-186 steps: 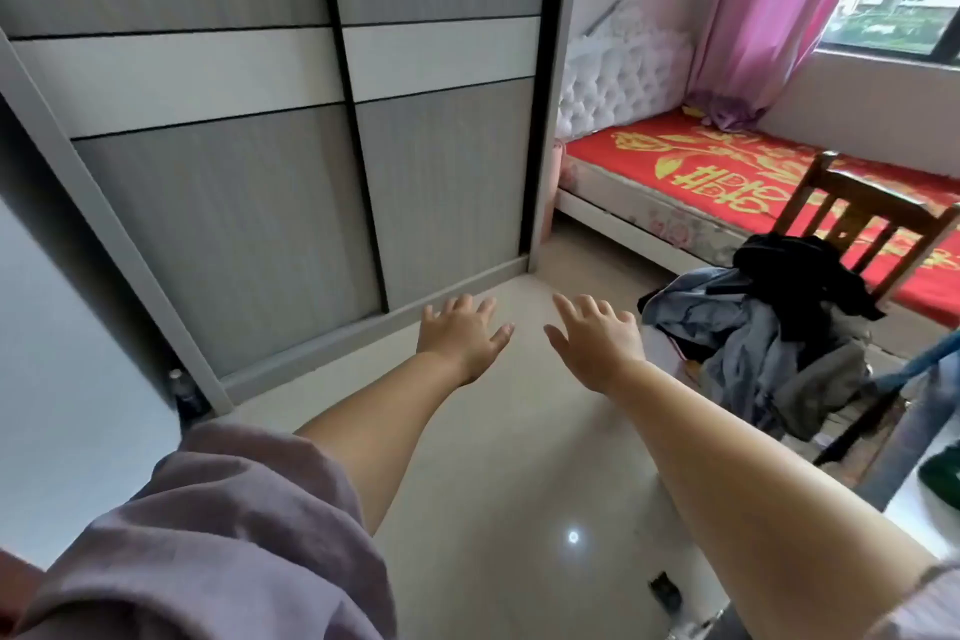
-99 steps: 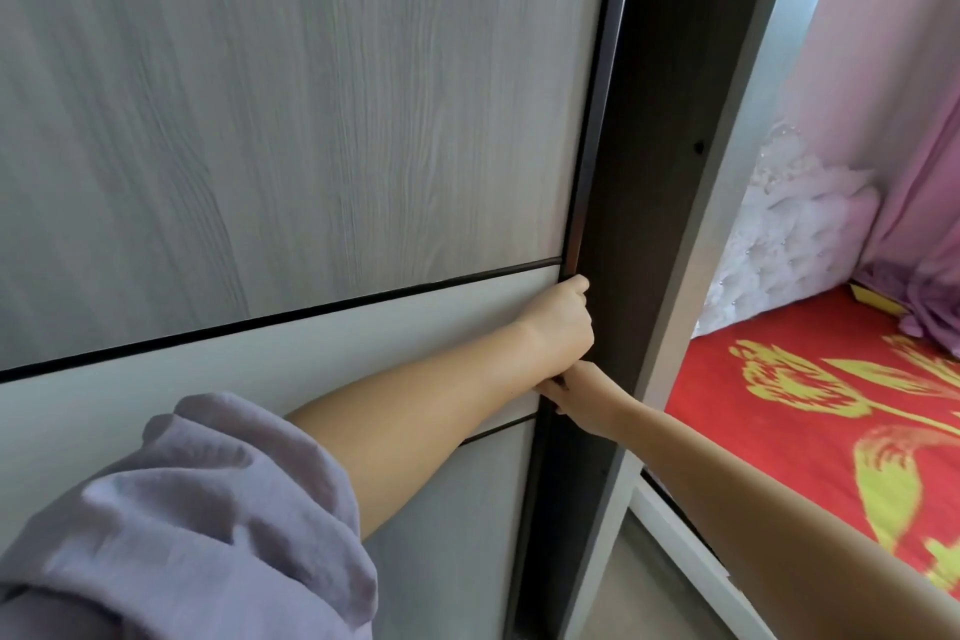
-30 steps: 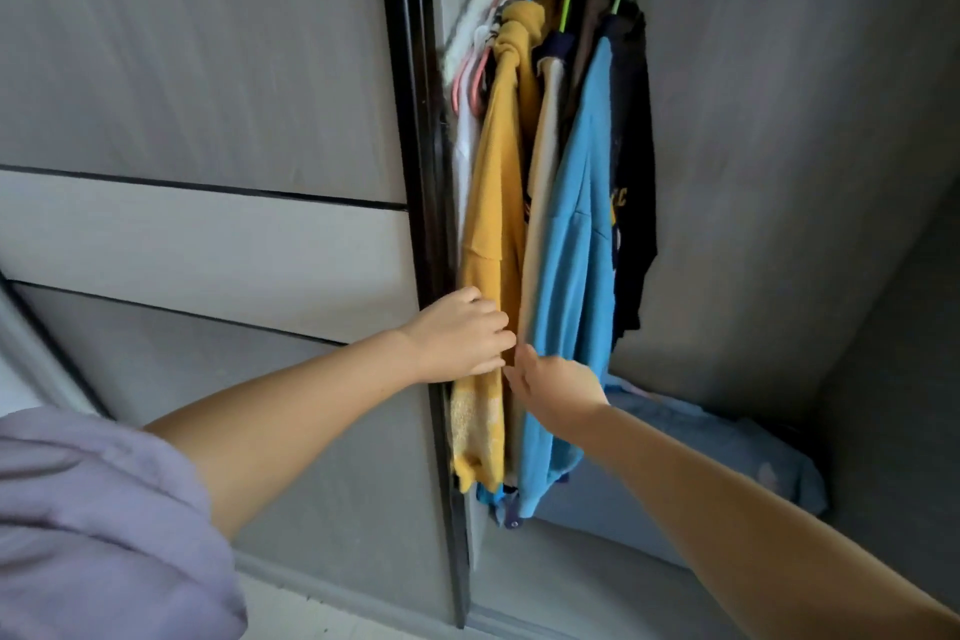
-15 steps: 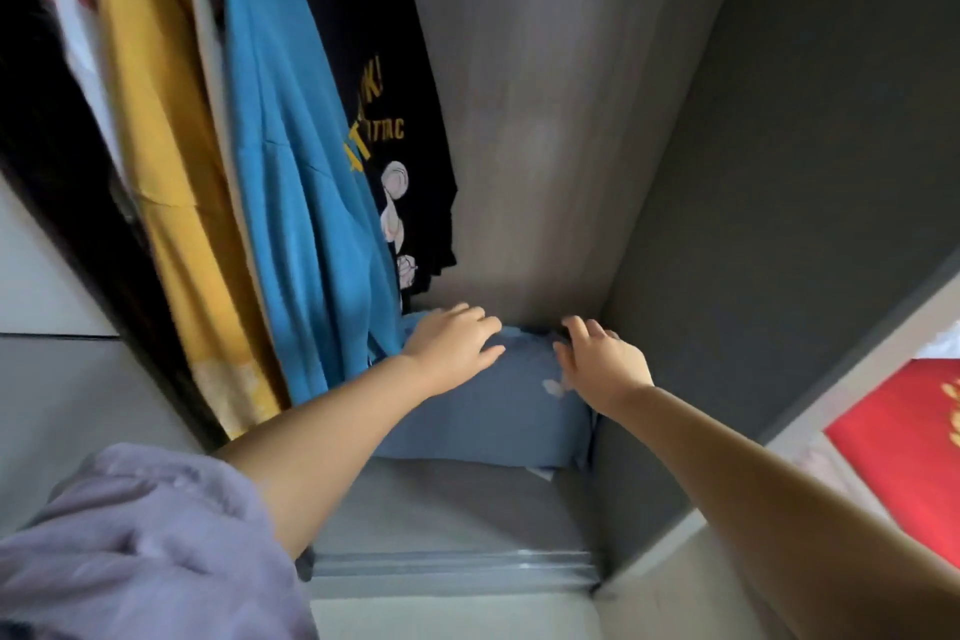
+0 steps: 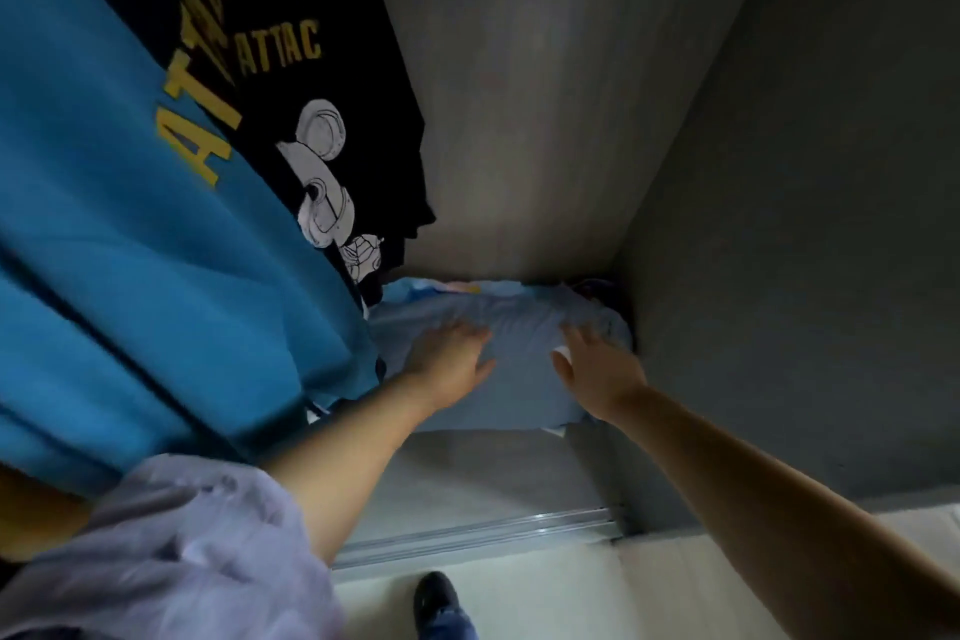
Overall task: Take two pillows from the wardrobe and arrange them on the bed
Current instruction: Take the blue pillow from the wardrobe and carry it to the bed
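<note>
A light blue pillow (image 5: pixel 519 327) lies on the floor of the open wardrobe, pushed into the back right corner. My left hand (image 5: pixel 449 361) rests flat on its left part, fingers spread. My right hand (image 5: pixel 597 369) lies on its right end, fingers apart and slightly curled over the fabric. Neither hand has closed around the pillow. Its left end is hidden behind hanging clothes. A second pillow is not visible as a separate thing.
A blue garment (image 5: pixel 130 224) and a black printed T-shirt (image 5: pixel 311 94) hang at the left, close to my left arm. The wardrobe's side wall (image 5: pixel 805 224) stands right of my right hand. The sliding-door track (image 5: pixel 478 533) crosses below, and my shoe (image 5: pixel 436 600) is on the pale floor.
I have leaned in closer and lower. Both hands have moved further onto the blue pillow and press on its top; the clothes now fill the left side of the view.
</note>
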The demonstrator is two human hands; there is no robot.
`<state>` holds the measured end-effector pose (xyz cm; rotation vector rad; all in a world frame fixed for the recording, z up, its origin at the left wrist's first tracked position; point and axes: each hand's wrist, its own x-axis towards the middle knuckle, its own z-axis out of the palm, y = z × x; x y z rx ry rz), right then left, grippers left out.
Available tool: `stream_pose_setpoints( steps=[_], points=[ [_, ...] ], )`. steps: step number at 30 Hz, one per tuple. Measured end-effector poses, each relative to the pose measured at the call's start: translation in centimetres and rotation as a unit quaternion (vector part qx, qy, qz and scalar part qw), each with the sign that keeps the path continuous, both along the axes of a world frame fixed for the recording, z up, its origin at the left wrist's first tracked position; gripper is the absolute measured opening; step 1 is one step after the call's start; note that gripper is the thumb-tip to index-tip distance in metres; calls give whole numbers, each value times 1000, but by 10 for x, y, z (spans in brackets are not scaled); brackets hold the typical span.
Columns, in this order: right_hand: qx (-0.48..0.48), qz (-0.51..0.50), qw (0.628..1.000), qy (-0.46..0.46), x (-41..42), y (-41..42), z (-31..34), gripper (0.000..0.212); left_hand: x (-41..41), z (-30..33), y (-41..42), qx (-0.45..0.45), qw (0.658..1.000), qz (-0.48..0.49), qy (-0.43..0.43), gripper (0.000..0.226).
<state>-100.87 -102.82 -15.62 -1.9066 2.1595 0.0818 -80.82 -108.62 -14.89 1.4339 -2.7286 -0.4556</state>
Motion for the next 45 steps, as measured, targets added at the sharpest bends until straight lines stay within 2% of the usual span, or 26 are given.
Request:
stream_pose_setpoints(
  steps=[7,11,15,19,21,24,28,30,33,37,40,43,45],
  points=[
    [73,-38,996,-46,-11,-84,-93,55,-21,-97,-79,45,992,-20,-118,48],
    [102,-18,994,-32,-25,-136,-168,57,-29,-169,-117,-12,992,-8,-129,69],
    [93,74,993,29,-38,-191,-240,67,-16,-245,-166,-74,982,34,-168,85],
    [84,118,987,73,-48,-226,-292,89,11,-313,-186,-9,969,119,-218,95],
    [86,126,985,82,-48,-228,-315,98,16,-334,-183,-7,963,117,-244,100],
    [75,142,985,63,-41,-214,-341,96,12,-349,-184,21,961,112,-251,89],
    [91,161,982,43,-36,-187,-352,65,8,-350,-172,58,958,84,-268,67],
    [100,167,980,40,-32,-168,-347,51,9,-343,-156,70,955,80,-277,48],
    [125,186,974,36,-25,-135,-329,45,17,-318,-129,85,945,41,-313,26],
    [117,149,982,20,-23,-94,-281,43,16,-262,-105,96,940,7,-328,26],
    [98,71,993,-6,-21,-60,-228,44,6,-215,-99,110,940,-3,-324,30],
    [115,-3,993,-36,-15,-11,-179,43,-4,-163,-87,103,942,-103,-302,32],
    [131,-45,988,-66,-7,29,-146,47,-11,-128,-72,87,928,-168,-321,32]
  ],
)
